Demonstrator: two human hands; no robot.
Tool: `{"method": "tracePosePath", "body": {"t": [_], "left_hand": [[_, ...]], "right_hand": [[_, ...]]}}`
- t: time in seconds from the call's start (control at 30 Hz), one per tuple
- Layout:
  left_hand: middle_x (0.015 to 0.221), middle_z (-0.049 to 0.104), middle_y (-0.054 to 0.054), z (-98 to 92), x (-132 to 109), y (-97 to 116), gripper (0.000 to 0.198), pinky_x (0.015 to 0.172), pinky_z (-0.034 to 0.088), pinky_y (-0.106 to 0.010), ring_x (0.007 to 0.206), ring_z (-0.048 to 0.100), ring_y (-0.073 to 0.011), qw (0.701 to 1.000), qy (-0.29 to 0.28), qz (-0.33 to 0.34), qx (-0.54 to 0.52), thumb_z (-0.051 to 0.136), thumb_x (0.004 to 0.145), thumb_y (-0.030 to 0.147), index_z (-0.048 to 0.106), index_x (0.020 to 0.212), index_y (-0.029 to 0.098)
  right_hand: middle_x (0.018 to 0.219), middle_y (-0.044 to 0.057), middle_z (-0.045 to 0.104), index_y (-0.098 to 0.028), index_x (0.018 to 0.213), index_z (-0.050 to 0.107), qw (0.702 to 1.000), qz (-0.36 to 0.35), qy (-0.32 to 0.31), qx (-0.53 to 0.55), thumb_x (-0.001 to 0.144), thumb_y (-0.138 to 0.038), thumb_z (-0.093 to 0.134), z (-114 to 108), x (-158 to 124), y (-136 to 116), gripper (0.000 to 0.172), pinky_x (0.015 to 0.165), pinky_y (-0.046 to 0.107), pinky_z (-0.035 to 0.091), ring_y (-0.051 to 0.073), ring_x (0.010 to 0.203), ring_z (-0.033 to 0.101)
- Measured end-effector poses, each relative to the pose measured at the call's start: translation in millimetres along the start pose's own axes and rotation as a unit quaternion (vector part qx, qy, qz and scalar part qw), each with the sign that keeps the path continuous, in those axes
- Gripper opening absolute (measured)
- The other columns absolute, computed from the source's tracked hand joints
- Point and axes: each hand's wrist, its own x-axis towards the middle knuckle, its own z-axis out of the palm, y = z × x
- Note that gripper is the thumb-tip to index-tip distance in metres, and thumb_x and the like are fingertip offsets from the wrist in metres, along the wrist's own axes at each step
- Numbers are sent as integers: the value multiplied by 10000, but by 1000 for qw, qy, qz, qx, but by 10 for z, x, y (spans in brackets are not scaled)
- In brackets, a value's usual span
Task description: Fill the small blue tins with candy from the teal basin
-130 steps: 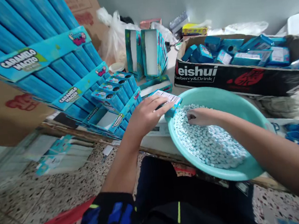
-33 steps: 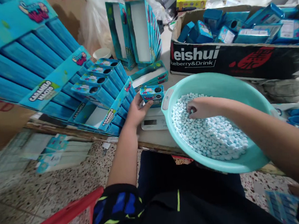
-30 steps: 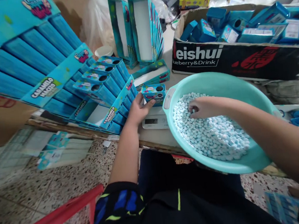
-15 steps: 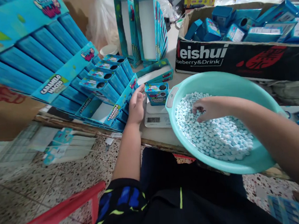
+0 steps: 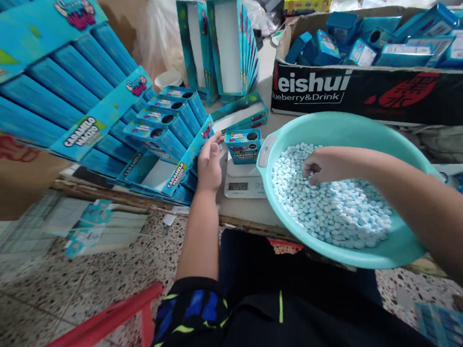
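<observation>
A small blue candy box [image 5: 244, 145] with a round hole in its top stands on a white digital scale [image 5: 242, 181]. My left hand [image 5: 209, 162] rests just left of the box, fingers loosely apart, touching or nearly touching its side. My right hand [image 5: 324, 165] is down in a teal plastic basin [image 5: 402, 244] full of small pale blue candies [image 5: 333, 207], with its fingers pinched together over them. What the fingers hold is too small to make out.
An open display tray [image 5: 161, 166] with several blue boxes stands left of the scale, under tall stacked display packs [image 5: 55, 87]. A black carton [image 5: 375, 91] of blue boxes sits behind the basin. A red plastic chair [image 5: 87, 340] is at the lower left.
The box went from my left hand at the basin's rim onto the scale. My left hand has let go and drawn slightly left. My right hand has lifted a little among the candies.
</observation>
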Motion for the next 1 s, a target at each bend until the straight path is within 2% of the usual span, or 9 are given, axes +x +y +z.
{"method": "tracePosePath", "body": {"t": [0.2, 0.5, 0.57, 0.67, 0.73, 0.77, 0.87, 0.93, 1.0], "left_hand": [[1436, 676, -166, -5, 11, -19, 787, 1190, 469, -522, 1392, 608, -339, 1000, -14, 6, 1, 433, 935, 857, 668, 1336, 221], [1367, 697, -171, -4, -4, -67, 702, 1142, 513, -500, 1320, 652, -318, 999, 3, 46, 13, 512, 961, 778, 628, 1362, 214], [1415, 660, -174, 51, -1, -19, 703, 1102, 542, -491, 1308, 656, -311, 997, 16, 73, 21, 536, 955, 768, 575, 1418, 240], [1518, 558, -189, 202, 23, 165, 794, 1118, 527, -510, 1357, 610, -326, 982, 37, 157, 97, 619, 912, 762, 492, 1502, 246], [1487, 571, -185, 326, 51, 326, 769, 1171, 480, -525, 1380, 580, -336, 963, 20, 198, 181, 628, 904, 764, 565, 1438, 215], [1423, 609, -176, 382, 71, 399, 719, 1178, 473, -518, 1359, 591, -332, 955, 7, 196, 220, 619, 909, 765, 632, 1351, 199], [1189, 679, -133, 482, 149, 549, 625, 1077, 548, -468, 1180, 675, -301, 943, -33, 126, 307, 652, 880, 770, 726, 1072, 180], [1125, 671, -113, 473, 179, 616, 627, 1011, 581, -450, 1106, 692, -295, 932, -63, 82, 347, 759, 781, 770, 721, 999, 183], [1111, 655, -103, 407, 126, 720, 644, 988, 593, -443, 1080, 694, -292, 924, -83, 74, 366, 849, 676, 752, 710, 957, 189]], "right_hand": [[983, 54, 739, -172, 1068, 790, 1000, 5, 7, 13, 891, -273, 771, -22, -37, -16, 205, 715, 304, 434, 209, 848, 640], [927, 51, 738, -174, 986, 789, 998, -26, 48, 22, 876, -206, 715, -13, -33, 21, 137, 711, 308, 435, 202, 801, 621], [900, 42, 738, -182, 945, 784, 997, -41, 64, 31, 864, -171, 690, 7, -3, 53, 125, 717, 305, 435, 199, 789, 621], [873, 33, 741, -195, 898, 777, 994, -72, 67, 53, 853, -134, 650, 52, 71, 102, 148, 728, 303, 439, 198, 783, 629], [896, 38, 743, -200, 898, 773, 993, -89, 58, 58, 848, -133, 643, 85, 124, 120, 155, 749, 306, 446, 209, 816, 642], [909, 44, 742, -201, 912, 771, 993, -92, 52, 56, 845, -136, 642, 101, 146, 123, 160, 757, 310, 449, 217, 835, 647], [946, 65, 731, -194, 1000, 760, 996, -69, 37, 41, 837, -186, 675, 137, 170, 109, 184, 753, 328, 458, 244, 859, 657], [983, 86, 725, -181, 1068, 743, 998, -49, 33, 32, 841, -260, 706, 150, 148, 87, 243, 744, 342, 463, 266, 876, 666], [1043, 104, 719, -174, 1129, 726, 998, -42, 30, 26, 851, -339, 720, 154, 109, 62, 324, 761, 356, 471, 286, 923, 674]]}}
